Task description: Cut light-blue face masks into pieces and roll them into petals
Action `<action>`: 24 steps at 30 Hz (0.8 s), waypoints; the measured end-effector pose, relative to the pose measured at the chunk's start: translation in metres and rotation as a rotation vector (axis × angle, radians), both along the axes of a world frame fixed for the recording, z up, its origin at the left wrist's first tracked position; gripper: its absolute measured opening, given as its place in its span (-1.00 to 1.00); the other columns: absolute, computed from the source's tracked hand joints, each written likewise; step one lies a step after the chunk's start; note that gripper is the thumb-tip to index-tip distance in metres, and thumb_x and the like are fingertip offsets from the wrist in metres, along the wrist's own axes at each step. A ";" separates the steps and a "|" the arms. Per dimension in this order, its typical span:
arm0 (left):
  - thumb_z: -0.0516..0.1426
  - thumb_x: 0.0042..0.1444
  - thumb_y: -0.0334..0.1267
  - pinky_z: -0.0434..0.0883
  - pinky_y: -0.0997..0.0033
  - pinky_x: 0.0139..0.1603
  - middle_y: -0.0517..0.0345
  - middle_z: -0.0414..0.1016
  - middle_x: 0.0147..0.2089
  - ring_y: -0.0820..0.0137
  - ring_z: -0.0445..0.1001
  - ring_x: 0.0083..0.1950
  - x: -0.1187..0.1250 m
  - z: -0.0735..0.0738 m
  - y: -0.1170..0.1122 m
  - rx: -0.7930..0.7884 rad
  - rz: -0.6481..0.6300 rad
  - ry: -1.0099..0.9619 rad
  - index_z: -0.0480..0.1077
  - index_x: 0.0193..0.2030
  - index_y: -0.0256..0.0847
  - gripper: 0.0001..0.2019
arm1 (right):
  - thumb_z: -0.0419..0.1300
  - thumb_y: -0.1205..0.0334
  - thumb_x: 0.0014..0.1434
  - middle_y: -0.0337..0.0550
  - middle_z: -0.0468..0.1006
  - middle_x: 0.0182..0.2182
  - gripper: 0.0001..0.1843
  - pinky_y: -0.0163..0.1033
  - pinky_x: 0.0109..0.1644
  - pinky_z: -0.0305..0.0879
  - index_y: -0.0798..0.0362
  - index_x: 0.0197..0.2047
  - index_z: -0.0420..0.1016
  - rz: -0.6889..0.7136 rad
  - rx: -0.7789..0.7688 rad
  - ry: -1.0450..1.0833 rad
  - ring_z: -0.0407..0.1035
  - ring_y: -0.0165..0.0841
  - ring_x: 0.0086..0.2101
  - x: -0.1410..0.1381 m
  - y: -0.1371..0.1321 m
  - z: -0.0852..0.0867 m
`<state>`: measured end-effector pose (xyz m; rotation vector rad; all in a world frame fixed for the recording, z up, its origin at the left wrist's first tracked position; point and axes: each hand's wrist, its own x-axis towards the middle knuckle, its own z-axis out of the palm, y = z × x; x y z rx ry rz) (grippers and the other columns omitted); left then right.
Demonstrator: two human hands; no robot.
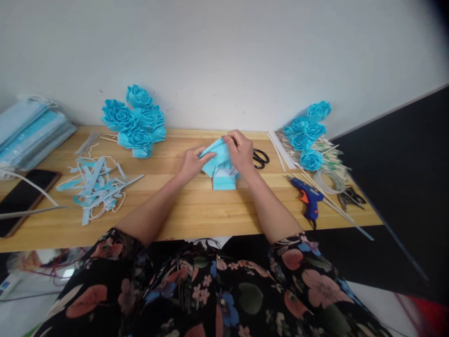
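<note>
Tabletop: light striped wood, against pale grey wall; black panel at right. Blue sheet: above tabletop's middle, pinched by fingers of left hand and right hand.

Worked sheet: light sky blue; small stack under it: same blue plus white. Left roses and right roses: both saturated turquoise blue. Scrap pile: mix of pale blue, brighter blue and white. Mask stack: pale blue with a brighter blue band, ear loops white. Phone: black face, brown edge. Scissor handles: black. Glue gun: dark blue body, orange trigger. Tabletop: honey-yellow wood, lengthwise grain in lighter and darker bands. Wall: pale grey, few dark reddish specks. Side panel: black. Shirt: black, floral print in coral, pink, blue, dull green.
</note>
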<state>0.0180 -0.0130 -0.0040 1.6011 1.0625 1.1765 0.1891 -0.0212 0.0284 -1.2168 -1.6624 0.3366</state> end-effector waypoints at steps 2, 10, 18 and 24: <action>0.28 -0.03 -0.08 0.11 0.46 -0.49 0.27 0.20 -0.60 0.50 0.19 -0.52 -0.002 -0.001 0.002 0.009 0.023 -0.006 0.32 -0.59 -0.22 -0.68 | 0.02 -0.15 0.30 -0.29 0.33 -0.53 -0.59 -0.27 -0.32 0.15 -0.01 -0.38 0.37 -0.064 0.020 0.037 0.20 -0.41 -0.46 0.006 0.002 0.001; 0.30 -0.12 0.07 0.09 0.50 -0.56 0.32 0.18 -0.65 0.57 0.12 -0.59 -0.004 0.002 0.004 -0.105 0.010 -0.178 0.30 -0.58 -0.21 -0.59 | 0.03 -0.19 0.28 -0.31 0.24 -0.54 -0.57 -0.28 -0.31 0.13 0.00 -0.40 0.31 -0.164 0.053 0.128 0.17 -0.42 -0.45 0.018 0.009 0.001; 0.32 -0.17 0.09 0.11 0.50 -0.58 0.32 0.20 -0.67 0.58 0.13 -0.61 -0.004 0.008 0.003 -0.122 -0.030 -0.181 0.29 -0.60 -0.20 -0.57 | 0.07 -0.15 0.26 -0.31 0.22 -0.55 -0.58 -0.27 -0.30 0.14 0.00 -0.45 0.27 -0.180 0.048 0.185 0.14 -0.42 -0.45 0.018 0.009 0.003; 0.29 -0.12 0.13 0.13 0.51 -0.59 0.28 0.26 -0.66 0.58 0.14 -0.62 -0.007 0.006 0.003 -0.129 -0.077 -0.147 0.30 -0.60 -0.20 -0.55 | 0.06 -0.14 0.26 -0.32 0.19 -0.56 -0.58 -0.28 -0.34 0.14 0.00 -0.45 0.28 -0.171 0.049 0.156 0.13 -0.42 -0.47 0.021 0.012 0.001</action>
